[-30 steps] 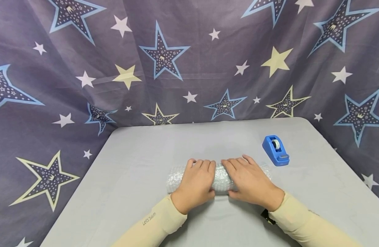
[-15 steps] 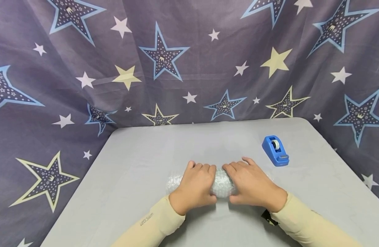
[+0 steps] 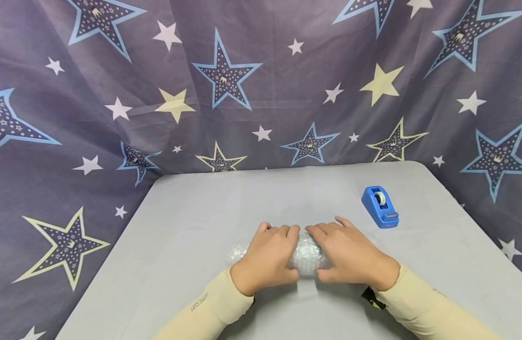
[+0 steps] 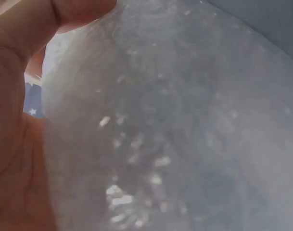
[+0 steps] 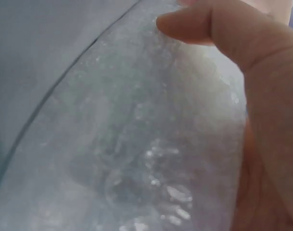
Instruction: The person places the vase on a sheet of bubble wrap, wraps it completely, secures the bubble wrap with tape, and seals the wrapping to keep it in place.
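Observation:
A roll of clear bubble wrap (image 3: 307, 257) lies crosswise on the grey table, its ends partly hidden by the hands. My left hand (image 3: 270, 259) grips it left of the middle, fingers over the top and thumb on the near side. On the other side of the middle my right hand (image 3: 352, 255) grips it the same way. In the left wrist view the bubble wrap (image 4: 160, 120) fills most of the picture beside the left hand (image 4: 16, 120). The right wrist view shows the bubble wrap (image 5: 127, 134) against the right hand (image 5: 266, 86). What is inside the roll cannot be told.
A blue tape dispenser (image 3: 380, 207) with a roll of tape stands on the table (image 3: 201, 203), beyond the right hand and to its right. Behind the table and at its sides hangs a dark curtain (image 3: 286, 75) printed with stars.
Both hands and the bubble wrap roll have moved slightly toward the near edge of the table, mostly in the first half second. The grip of both hands stays on the roll.

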The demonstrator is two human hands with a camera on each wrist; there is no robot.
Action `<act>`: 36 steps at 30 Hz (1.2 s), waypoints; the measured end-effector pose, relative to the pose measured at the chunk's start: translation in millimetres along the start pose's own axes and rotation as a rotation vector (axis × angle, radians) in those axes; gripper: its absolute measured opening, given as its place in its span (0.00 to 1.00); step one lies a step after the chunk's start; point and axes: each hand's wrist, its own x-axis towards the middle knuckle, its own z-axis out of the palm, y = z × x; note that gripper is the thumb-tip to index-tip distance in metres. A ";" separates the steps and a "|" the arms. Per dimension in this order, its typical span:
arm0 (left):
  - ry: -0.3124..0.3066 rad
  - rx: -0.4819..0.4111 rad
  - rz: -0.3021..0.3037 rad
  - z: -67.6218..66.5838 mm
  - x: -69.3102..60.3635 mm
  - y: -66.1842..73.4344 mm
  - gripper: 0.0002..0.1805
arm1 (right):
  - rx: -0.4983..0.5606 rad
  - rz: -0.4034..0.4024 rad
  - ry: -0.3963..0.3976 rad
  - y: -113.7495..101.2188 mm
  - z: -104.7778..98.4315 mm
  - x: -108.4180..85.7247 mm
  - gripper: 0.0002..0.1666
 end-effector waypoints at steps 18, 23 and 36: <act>0.068 0.044 -0.018 -3.8 0.9 -2.6 0.35 | 0.000 -0.038 0.095 6.4 0.2 3.5 0.52; 0.094 0.052 -0.022 -1.6 1.6 -3.6 0.34 | 0.003 -0.049 0.121 7.4 -0.1 4.1 0.50; 0.107 0.054 -0.032 -1.1 2.4 -4.3 0.31 | -0.003 -0.037 0.130 8.9 2.8 5.1 0.46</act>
